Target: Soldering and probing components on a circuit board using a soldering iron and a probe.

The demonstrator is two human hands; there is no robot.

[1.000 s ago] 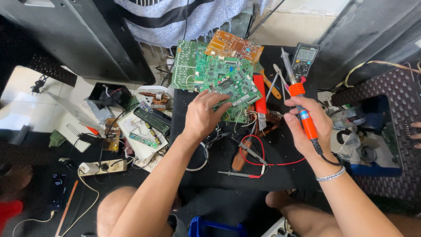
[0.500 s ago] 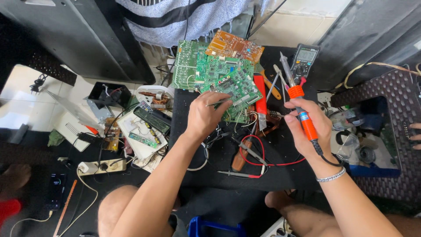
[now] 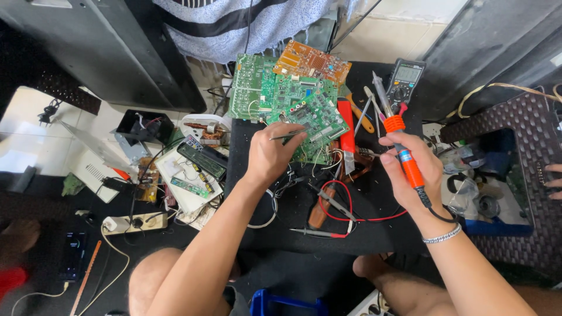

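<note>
My left hand [image 3: 270, 153] grips thin metal tweezers [image 3: 290, 135] whose tips point right over a green circuit board [image 3: 304, 111] on a black table [image 3: 263, 234]. My right hand [image 3: 413, 175] holds an orange-handled soldering iron [image 3: 401, 140] upright, tip raised above the board's right side, its black cord running down past my wrist. A second green board [image 3: 249, 85] and an orange board [image 3: 310, 61] lie behind the first.
A multimeter [image 3: 405, 79] sits at the back right, with red-handled tools [image 3: 347, 126], screwdrivers and red probe leads [image 3: 345, 210] on the table. Loose parts, a power strip [image 3: 132, 223] and small boards litter the floor at left. A dark woven stool [image 3: 527, 175] stands right. Another person stands behind the table.
My right hand has lifted the soldering iron slightly higher. My left hand stays on the board's edge with the tweezers.
</note>
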